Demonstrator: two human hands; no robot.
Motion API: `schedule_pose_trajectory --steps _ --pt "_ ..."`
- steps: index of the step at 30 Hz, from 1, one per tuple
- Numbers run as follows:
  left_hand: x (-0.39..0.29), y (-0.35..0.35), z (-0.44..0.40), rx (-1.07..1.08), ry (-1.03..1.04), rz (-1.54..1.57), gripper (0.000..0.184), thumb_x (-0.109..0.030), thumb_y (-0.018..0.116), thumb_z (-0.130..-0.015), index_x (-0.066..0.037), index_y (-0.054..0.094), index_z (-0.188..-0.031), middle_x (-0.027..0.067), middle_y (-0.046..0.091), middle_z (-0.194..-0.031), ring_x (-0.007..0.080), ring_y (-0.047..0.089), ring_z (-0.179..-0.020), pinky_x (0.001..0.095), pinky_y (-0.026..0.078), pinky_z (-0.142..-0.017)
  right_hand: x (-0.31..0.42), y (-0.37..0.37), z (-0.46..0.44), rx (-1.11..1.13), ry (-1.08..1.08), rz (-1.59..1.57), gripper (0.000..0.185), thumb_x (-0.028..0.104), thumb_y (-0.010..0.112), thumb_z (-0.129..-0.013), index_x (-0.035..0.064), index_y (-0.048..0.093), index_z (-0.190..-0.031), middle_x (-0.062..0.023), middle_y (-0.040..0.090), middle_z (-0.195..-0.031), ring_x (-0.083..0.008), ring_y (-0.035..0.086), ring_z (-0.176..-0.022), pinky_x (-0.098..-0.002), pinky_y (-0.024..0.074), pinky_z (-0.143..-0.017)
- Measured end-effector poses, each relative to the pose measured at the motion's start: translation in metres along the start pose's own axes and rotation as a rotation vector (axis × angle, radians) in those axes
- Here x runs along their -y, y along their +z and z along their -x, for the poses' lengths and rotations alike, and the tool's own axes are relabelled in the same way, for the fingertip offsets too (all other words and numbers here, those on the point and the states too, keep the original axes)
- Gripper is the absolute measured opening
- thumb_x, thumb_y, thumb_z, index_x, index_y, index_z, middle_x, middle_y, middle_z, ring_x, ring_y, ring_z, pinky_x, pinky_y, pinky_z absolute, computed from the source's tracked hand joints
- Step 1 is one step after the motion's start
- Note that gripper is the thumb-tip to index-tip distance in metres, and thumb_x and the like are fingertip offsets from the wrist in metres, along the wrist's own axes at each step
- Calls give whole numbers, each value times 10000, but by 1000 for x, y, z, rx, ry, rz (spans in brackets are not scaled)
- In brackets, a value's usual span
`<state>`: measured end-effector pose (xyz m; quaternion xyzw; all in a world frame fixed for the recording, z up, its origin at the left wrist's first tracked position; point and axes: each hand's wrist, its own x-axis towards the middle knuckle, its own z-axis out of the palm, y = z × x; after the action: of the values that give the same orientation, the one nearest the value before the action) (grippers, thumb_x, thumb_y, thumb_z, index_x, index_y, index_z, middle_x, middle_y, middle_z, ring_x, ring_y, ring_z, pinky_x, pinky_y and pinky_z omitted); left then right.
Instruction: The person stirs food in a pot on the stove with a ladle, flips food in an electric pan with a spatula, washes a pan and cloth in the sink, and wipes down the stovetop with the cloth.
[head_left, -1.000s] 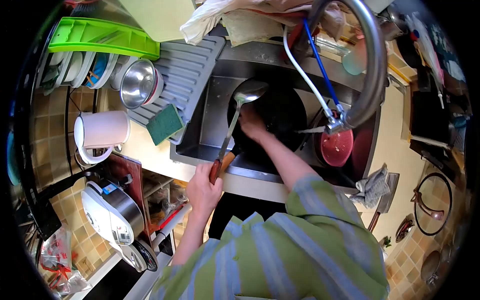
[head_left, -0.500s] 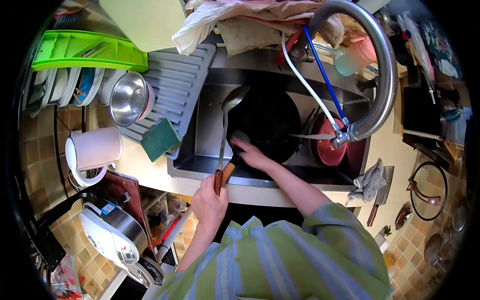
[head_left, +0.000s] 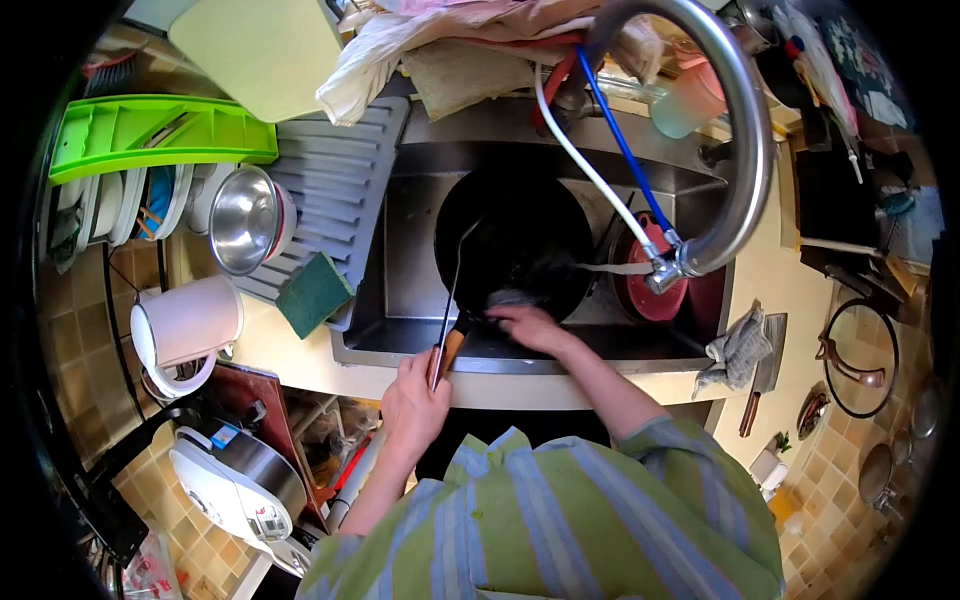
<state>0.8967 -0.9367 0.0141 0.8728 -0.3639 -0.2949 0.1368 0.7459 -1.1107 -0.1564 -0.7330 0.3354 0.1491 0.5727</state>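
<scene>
A black wok (head_left: 525,215) with a wooden handle (head_left: 455,345) lies in the sink (head_left: 410,290). My left hand (head_left: 416,402) is closed round the handle of a metal ladle (head_left: 437,366) and the wok handle beside it. The ladle now shows edge-on, its head over the wok. Inside the wok's near side, my right hand (head_left: 533,328) is closed on a greyish scrubber (head_left: 511,297), blurred by motion. Its exact kind cannot be made out. Right of the wok sits a red basin (head_left: 655,292), below the faucet (head_left: 750,150).
A green scouring pad (head_left: 313,294) and a steel bowl (head_left: 244,220) rest by the ridged drainboard (head_left: 335,170). To the left are a pitcher (head_left: 190,325) and a green dish rack (head_left: 165,132). A cloth (head_left: 735,348) and a cleaver (head_left: 768,365) lie right of the sink.
The ladle has turned from showing its round bowl to edge-on, its head shifting lower. My right hand has moved slightly right with the scrubber. The whole view has shifted a little.
</scene>
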Motion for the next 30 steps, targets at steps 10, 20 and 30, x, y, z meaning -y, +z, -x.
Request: schedule_pose_trajectory --steps 10,20,30 --pt "0 7 -47 971 -757 1327 312 -148 586 -891 -43 463 -1158 54 512 -719 127 490 -503 272 442 -445 -7 -61 93 -760 32 -88 87 105 671 -790 79 654 -872 -137 674 -878 -351 656 -882 -452 513 -794" --pt "-56 -25 25 737 -767 1238 136 -171 613 -898 -82 511 -917 -5 487 -663 103 514 -534 250 400 -439 -63 -98 146 -452 70 121 172 142 582 -876 94 716 -972 -167 721 -946 -384 684 -871 -486 535 -778" --pt "-76 -15 123 50 -486 454 275 -140 667 -801 -41 480 -975 88 555 -661 196 584 -472 337 430 -409 40 -294 -54 -929 -481 -17 441 306 471 -1006 30 579 -1333 -260 599 -1327 -448 574 -1203 -482 450 -1018"
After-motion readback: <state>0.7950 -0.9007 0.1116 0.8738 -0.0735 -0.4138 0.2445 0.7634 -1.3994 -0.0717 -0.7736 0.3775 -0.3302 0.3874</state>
